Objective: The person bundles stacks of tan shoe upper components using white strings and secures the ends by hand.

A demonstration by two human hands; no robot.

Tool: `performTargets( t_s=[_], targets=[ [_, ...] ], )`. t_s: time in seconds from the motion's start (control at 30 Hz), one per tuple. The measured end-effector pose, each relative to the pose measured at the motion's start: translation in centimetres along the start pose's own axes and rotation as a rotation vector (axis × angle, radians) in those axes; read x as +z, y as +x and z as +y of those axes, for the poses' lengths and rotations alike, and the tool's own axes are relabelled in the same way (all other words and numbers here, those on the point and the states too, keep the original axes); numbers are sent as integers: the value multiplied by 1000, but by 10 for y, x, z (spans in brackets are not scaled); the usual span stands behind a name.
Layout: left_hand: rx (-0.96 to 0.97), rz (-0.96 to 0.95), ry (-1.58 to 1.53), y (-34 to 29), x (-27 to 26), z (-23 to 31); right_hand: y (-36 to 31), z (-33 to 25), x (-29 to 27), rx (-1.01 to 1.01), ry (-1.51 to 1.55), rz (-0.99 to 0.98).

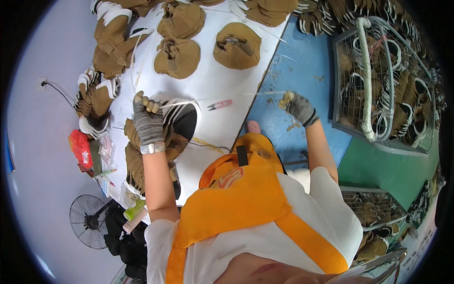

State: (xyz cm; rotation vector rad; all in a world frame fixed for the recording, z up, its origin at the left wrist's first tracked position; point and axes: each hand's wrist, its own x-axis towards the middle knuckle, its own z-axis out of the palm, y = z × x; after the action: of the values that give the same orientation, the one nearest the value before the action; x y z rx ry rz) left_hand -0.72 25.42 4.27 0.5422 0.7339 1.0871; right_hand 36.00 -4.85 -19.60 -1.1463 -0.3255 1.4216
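Head view: the gloved left hand (147,119) pinches one end of a thin white strip (222,98) above the white desk (215,78); the gloved right hand (297,107) pinches its other end, over the blue floor (293,61). Pink snips (219,105) lie beneath.

A shoe workshop: brown shoe uppers (178,57) lie heaped across a white worktable (222,75), and right of the table wire crates (385,85) stand packed with more uppers.
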Motion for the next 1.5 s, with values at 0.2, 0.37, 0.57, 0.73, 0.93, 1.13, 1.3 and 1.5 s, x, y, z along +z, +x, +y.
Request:
performTargets(
  t_s=[0.2, 0.37, 0.57, 0.73, 0.93, 1.13, 1.3, 1.5],
  targets=[
    [118, 105, 162, -6, -3, 8, -20, -104, 52, -160, -297, 123],
    [143, -19, 255, -18, 9, 1, 6, -60, 2, -271, -380, 306],
    [187, -31, 349, -25, -10, 3, 66, -76, 11, -198, -774, 483],
    [186, 14, 296, -32, -6, 0, 155, -120, 2, -325, -1278, 744],
    [18, -19, -61, -66, 1, -11, 228, -127, -2, 15, -1310, 804],
    [-12, 24, -71, -82, 3, -21, 219, -139, 4, 0, -1372, 829],
    [18, 188, -12, -80, 21, -25, 188, -137, -28, -406, -878, 684],
    [-278, -60, -76, -84, 26, -49, 27, -201, 118, -504, -342, 119]
  ],
)
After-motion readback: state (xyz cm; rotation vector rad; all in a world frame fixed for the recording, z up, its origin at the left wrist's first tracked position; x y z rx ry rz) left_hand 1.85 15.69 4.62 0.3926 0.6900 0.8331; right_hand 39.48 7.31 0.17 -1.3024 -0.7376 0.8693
